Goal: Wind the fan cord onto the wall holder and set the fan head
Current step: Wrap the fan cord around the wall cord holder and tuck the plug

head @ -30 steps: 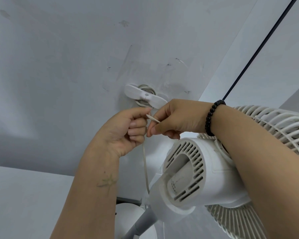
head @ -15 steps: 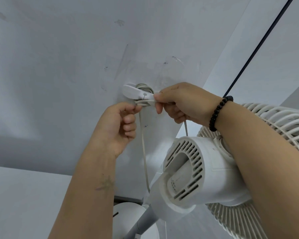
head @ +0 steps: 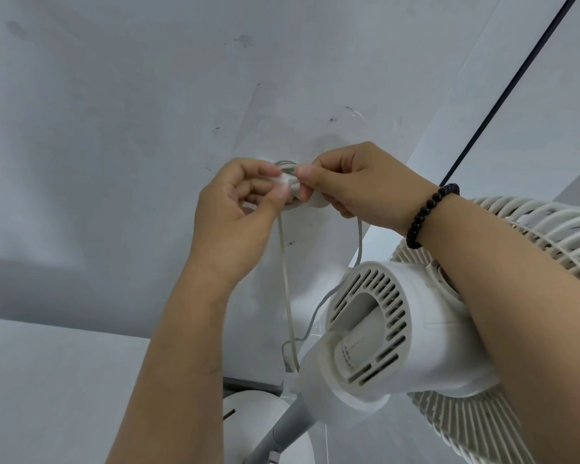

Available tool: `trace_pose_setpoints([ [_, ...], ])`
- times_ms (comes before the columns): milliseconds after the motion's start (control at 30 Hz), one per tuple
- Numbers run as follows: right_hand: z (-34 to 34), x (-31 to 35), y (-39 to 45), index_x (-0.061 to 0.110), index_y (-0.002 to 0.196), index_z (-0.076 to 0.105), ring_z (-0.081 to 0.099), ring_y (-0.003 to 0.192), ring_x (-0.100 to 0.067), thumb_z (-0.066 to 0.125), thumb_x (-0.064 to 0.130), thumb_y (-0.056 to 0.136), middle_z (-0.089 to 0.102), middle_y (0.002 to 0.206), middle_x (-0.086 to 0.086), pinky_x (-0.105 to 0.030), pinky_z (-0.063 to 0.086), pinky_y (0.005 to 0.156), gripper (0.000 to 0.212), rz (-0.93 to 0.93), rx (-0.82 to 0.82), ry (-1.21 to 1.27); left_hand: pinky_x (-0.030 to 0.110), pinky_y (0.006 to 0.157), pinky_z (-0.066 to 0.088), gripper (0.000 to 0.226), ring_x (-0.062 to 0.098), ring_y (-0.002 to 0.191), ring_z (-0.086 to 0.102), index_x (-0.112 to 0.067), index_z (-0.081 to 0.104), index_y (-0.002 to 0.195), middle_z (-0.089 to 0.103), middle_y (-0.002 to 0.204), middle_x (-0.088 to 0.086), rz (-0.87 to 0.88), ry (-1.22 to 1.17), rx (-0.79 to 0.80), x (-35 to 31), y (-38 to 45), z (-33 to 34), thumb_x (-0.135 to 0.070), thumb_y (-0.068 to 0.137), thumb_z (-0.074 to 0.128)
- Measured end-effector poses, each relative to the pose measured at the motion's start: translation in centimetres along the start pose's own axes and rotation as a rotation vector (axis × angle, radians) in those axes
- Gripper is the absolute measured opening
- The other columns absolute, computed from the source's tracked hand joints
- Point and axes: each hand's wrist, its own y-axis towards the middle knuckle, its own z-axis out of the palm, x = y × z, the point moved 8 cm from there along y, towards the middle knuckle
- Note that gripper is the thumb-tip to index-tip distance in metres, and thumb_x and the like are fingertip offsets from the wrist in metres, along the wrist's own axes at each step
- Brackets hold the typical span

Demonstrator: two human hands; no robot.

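A white wall holder point(head: 290, 184) with cord coils behind it is fixed to the pale wall, mostly hidden by my fingers. My left hand point(head: 238, 209) pinches the holder's left end and the cord beside it. My right hand point(head: 352, 185), with a black bead bracelet, grips the cord at the holder's right side. Two strands of the pale fan cord point(head: 287, 283) hang down from my hands to a loop near the fan. The white fan head point(head: 399, 326) with its slotted motor housing sits below my right forearm.
The fan's grille point(head: 556, 236) spreads out at the right and lower right. Its grey pole point(head: 282, 430) and round white base point(head: 248, 416) stand below. A dark cable point(head: 503, 95) runs diagonally up the wall at the upper right.
Both hands have risen from below the holder to close over it. The cord has been carried up with them, and a second strand now hangs from my right hand.
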Motion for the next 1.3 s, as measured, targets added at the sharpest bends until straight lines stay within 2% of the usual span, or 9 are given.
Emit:
trace_pose_setpoints([
  [133,-0.1,0.1,0.3,0.007,0.078,0.072,0.03,0.045,-0.014,0.057,0.029,0.094,0.036,0.046,0.003,-0.024,0.032,0.048,0.03,0.011,-0.006,0.102,0.011,0.07,0.045,0.027,0.003,0.074,0.063,-0.027,0.049,0.091,0.076,0.088,0.003,-0.099,-0.163,-0.271,1.1,-0.3,-0.4,-0.013,0.086,0.071],
  [233,0.1,-0.5,0.2,-0.001,0.085,0.069,0.031,0.039,-0.011,0.054,0.021,0.096,0.036,0.048,0.001,-0.019,0.031,0.042,0.029,0.063,0.024,0.138,0.009,0.069,0.044,0.029,-0.002,0.066,0.06,-0.024,0.047,0.093,0.074,0.076,-0.006,-0.186,-0.29,-0.423,2.7,-0.5,-1.4,-0.015,0.084,0.074],
  [367,-0.9,-1.5,-0.1,-0.005,0.088,0.067,0.031,0.038,-0.012,0.053,0.021,0.096,0.039,0.052,-0.003,-0.018,0.03,0.041,0.031,0.118,-0.024,0.107,0.009,0.074,0.045,0.029,-0.003,0.072,0.065,-0.023,0.045,0.095,0.074,0.067,-0.013,-0.224,-0.38,-0.488,3.5,-0.8,-1.4,-0.015,0.086,0.072],
  [533,-1.3,-1.1,0.1,0.005,0.081,0.069,0.04,0.035,-0.003,0.055,0.023,0.095,0.048,0.051,0.002,-0.015,0.034,0.039,0.026,0.085,-0.102,0.021,0.008,0.078,0.044,0.029,-0.007,0.079,0.067,-0.023,0.048,0.096,0.075,0.072,-0.012,-0.252,-0.405,-0.544,3.8,-1.1,-1.4,-0.019,0.085,0.074],
  [667,-1.6,-0.6,0.3,0.008,0.082,0.07,0.042,0.035,0.001,0.055,0.025,0.094,0.05,0.051,0.003,-0.011,0.034,0.041,0.026,0.035,-0.148,-0.033,0.006,0.069,0.042,0.031,-0.004,0.063,0.061,-0.027,0.048,0.091,0.074,0.072,-0.008,-0.106,-0.206,-0.583,2.4,-1.5,-2.2,-0.019,0.082,0.076],
  [867,-1.3,-0.1,0.4,0.009,0.082,0.072,0.043,0.035,0.001,0.055,0.024,0.094,0.051,0.05,0.004,-0.011,0.035,0.043,0.025,-0.004,-0.145,-0.042,0.013,0.062,0.046,0.017,-0.003,0.071,0.058,-0.023,0.061,0.101,0.062,0.092,-0.002,0.091,0.18,-0.566,1.8,-1.1,-2.9,-0.023,0.086,0.069],
  [1033,-0.9,0.3,0.5,0.011,0.081,0.071,0.041,0.035,0.0,0.055,0.023,0.095,0.053,0.051,0.002,-0.01,0.035,0.042,0.024,-0.021,-0.116,-0.023,0.016,0.06,0.052,0.016,0.006,0.072,0.063,-0.018,0.069,0.096,0.062,0.093,-0.006,0.178,0.28,-0.467,1.1,-0.9,-2.1,-0.017,0.081,0.066],
  [1233,-1.2,0.5,0.7,0.01,0.082,0.07,0.041,0.035,-0.001,0.055,0.022,0.095,0.053,0.052,0.0,-0.01,0.035,0.042,0.024,-0.043,-0.156,-0.029,0.015,0.059,0.05,0.023,0.002,0.058,0.06,-0.023,0.058,0.094,0.065,0.078,-0.005,-0.026,0.118,-0.3,3.2,-0.5,-1.6,-0.013,0.079,0.073],
  [1300,-1.2,0.5,0.7,0.009,0.083,0.07,0.041,0.035,-0.001,0.054,0.022,0.095,0.053,0.052,0.0,-0.011,0.036,0.042,0.023,-0.042,-0.163,-0.027,0.024,0.064,0.055,0.014,0.01,0.064,0.065,-0.02,0.063,0.087,0.066,0.074,-0.004,-0.114,0.099,-0.225,4.4,-0.2,-1.2,-0.015,0.081,0.074],
])
